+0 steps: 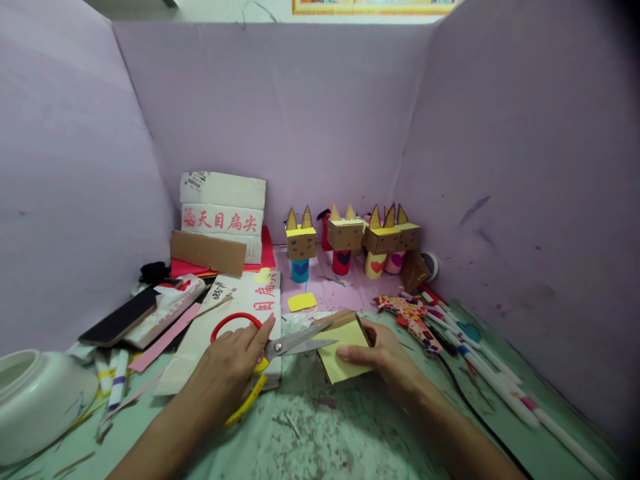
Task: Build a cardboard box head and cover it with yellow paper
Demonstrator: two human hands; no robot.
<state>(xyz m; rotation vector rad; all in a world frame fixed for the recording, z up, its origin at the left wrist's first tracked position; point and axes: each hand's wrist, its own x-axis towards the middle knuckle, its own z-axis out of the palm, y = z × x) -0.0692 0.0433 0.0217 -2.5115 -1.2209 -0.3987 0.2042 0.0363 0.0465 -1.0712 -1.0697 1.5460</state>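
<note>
My left hand (227, 363) is closed around the scissors (279, 345), which have red and yellow handles. Their blades are parted and point right, with the tips at the upper left edge of a yellow paper piece (345, 360). Brown cardboard shows along the top and edges of that piece. My right hand (383, 350) grips it from the right, thumb on the yellow face and fingers behind it. A small yellow paper scrap (302, 302) lies just beyond the blades. Under the left hand is a white printed cardboard sheet (215, 327).
Several cardboard-headed figures (345, 233) with pointed ears stand at the back. White printed cardboard (223, 207) leans at the back left. A white jar (45, 407) is at the left edge. Markers (500, 383), a floral-patterned glue gun (413, 323) and its black cord (475, 413) lie on the right.
</note>
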